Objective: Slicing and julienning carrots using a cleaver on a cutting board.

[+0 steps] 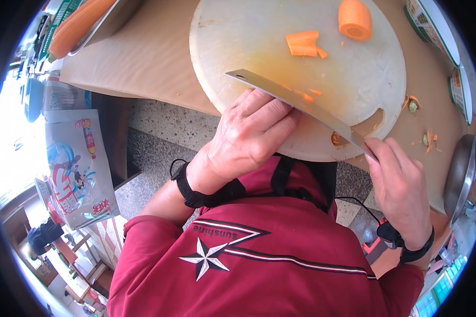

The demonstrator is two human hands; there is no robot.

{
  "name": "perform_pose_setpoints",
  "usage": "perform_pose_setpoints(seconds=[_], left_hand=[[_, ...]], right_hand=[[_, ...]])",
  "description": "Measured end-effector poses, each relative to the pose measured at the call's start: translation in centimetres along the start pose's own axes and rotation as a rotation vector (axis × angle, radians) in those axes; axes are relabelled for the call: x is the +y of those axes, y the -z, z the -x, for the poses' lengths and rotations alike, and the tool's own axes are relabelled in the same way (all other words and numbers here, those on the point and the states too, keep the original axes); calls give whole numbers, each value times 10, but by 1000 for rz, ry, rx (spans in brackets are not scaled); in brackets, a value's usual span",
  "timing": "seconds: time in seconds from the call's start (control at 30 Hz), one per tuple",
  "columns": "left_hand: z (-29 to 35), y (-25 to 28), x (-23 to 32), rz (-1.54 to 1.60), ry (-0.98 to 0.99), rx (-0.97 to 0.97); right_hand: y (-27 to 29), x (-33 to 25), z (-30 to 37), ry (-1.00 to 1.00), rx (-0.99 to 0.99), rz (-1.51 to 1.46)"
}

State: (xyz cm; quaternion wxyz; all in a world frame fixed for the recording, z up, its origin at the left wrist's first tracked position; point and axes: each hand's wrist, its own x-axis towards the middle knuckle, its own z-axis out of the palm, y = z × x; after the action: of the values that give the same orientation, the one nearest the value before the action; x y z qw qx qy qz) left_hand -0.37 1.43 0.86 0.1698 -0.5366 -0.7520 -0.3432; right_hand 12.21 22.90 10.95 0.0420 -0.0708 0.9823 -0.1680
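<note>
nearest the camera is the person's red shirt (259,264) with a white star and stripes on it, filling the lower part of the view. above it the left hand (248,134) lies over the near edge of the round pale cutting board (259,37), its fingers curled against the flat of a cleaver blade (296,103); a black band (195,193) wraps that wrist. the right hand (402,193) is closed around the cleaver's handle end at the board's near right edge, the handle itself hidden inside the fist, and a black wrist strap (407,245) sits below it. the blade runs slantwise across the near part of the board, from the right hand toward the board's left edge, with small orange scraps clinging beside it.

at the board's far edge, a thick carrot chunk (354,18) stands on its cut end, and just left of it lie flat carrot pieces (303,43). the board rests on a brown table (143,58). at the table's far left corner a metal tray (108,21) holds whole carrots (74,26). along the table's right edge are green-rimmed dishes (455,47) and a steel bowl (460,169), with bits of carrot peel (412,103) between them and the board.
</note>
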Motion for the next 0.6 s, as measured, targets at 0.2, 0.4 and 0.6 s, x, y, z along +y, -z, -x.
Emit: perform_pose_setpoints(seconds=[0.2, 0.4, 0.6], left_hand=[[5, 1, 0, 14, 15, -7], [5, 2, 1, 32, 33, -22], [-1, -2, 0, 1, -9, 17]], right_hand=[[1, -13, -3, -75, -30, -8], [-9, -16, -20, 94, -1, 132], [-19, -20, -45, 73, -14, 105]])
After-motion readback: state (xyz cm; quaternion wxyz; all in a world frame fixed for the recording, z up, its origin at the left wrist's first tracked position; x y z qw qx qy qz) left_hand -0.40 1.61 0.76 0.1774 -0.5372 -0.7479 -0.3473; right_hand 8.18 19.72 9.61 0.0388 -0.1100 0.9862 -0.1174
